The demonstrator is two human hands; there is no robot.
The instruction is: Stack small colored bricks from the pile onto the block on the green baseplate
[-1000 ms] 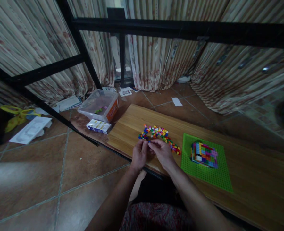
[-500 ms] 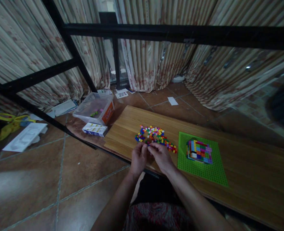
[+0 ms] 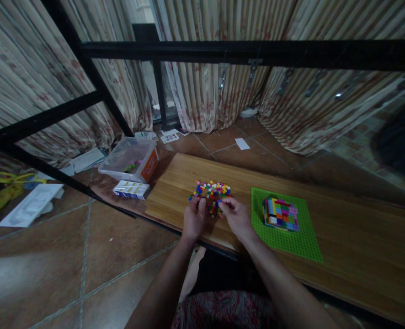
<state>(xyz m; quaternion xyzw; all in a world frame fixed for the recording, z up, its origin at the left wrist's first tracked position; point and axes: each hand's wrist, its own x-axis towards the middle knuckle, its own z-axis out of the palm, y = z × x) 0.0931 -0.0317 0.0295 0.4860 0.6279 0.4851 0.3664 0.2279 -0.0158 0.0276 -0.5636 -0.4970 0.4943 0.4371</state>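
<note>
Loose colourful toy bricks (image 3: 213, 188) lie in a spread pile on the wooden table, just beyond and between my hands. My right hand (image 3: 236, 217) pinches a small blue brick (image 3: 219, 201) between thumb and fingertips at the pile's right side. At the left side of the pile, my left hand (image 3: 194, 217) has thumb and fingers drawn together; whatever sits in them is too small to make out. Right of my right hand lies a green studded baseplate (image 3: 285, 244), bearing a multicoloured brick block (image 3: 280, 214).
Left of the wooden table (image 3: 171, 183) stand a clear plastic bin (image 3: 120, 157) with a few pieces inside and a small white-and-blue box (image 3: 131, 189). A black metal frame (image 3: 202, 50) crosses in front of the curtains. A white moulded tray (image 3: 26, 208) lies on the tiled floor.
My hands were together over the near edge of the pile; they have moved apart, left hand to the left and right hand to the right. The view has shifted slightly.
</note>
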